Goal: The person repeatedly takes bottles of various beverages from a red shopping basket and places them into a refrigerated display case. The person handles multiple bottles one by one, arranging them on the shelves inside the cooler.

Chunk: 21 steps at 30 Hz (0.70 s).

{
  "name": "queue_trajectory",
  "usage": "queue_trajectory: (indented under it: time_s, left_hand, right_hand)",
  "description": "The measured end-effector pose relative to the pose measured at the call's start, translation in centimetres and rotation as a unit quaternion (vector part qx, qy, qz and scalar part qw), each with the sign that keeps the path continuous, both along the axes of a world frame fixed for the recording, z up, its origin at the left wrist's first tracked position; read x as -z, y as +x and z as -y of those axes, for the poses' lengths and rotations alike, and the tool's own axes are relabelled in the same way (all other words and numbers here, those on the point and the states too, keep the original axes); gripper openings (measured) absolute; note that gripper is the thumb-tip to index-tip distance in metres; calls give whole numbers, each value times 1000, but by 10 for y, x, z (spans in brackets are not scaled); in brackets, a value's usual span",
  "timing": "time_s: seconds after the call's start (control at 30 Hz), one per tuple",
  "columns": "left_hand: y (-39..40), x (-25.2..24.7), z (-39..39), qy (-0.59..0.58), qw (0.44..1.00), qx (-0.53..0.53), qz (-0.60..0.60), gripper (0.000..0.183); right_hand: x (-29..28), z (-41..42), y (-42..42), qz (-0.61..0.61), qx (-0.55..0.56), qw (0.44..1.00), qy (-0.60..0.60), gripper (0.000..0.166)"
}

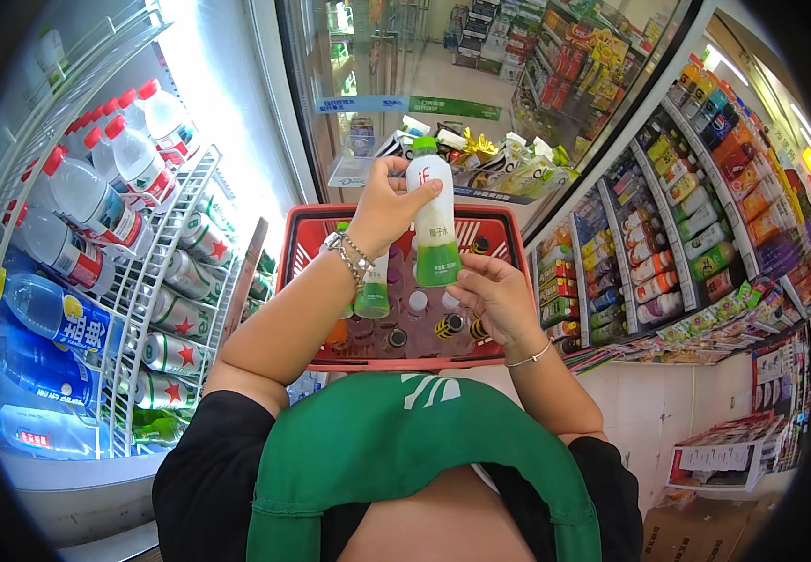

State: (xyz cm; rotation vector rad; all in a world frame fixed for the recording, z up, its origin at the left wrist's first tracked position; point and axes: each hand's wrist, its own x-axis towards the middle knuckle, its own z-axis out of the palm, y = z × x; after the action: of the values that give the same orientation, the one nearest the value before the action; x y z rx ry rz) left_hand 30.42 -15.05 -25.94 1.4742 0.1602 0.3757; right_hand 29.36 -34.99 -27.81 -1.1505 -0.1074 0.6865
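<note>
My left hand [395, 204] is closed around the upper part of a white and green plastic drink bottle [433, 218] with a green cap. The bottle stands about upright above a red plastic basket [405, 364]. At its base, the fingers of my right hand [493, 288] touch the lower right side. Inside the basket are several bottles, among them a similar white and green bottle [373, 291] beside my left wrist and ones with yellow and black striped caps [449, 325]. My left forearm hides part of the basket's left side.
A lit refrigerator with wire shelves [202, 183] of red-capped water bottles [89, 193] and green and white cans [174, 351] stands at left. Its glass door [405, 63] lies beyond the basket. Drink shelves [634, 239] line the right, and a cardboard box [700, 530] sits lower right.
</note>
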Motion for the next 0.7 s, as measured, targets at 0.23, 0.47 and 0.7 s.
queue_trajectory:
  time_s: [0.23, 0.47, 0.7]
  left_hand:
    - [23, 66, -9, 275, 957, -61, -73, 56]
    - [11, 109, -12, 384, 895, -54, -222, 57]
    - [9, 124, 0, 534, 808, -105, -226, 54]
  right_hand:
    - [55, -19, 1, -112, -43, 992, 44, 26]
    - [80, -28, 0, -217, -42, 974, 42, 16]
    - [87, -40, 6, -263, -52, 963, 33, 18]
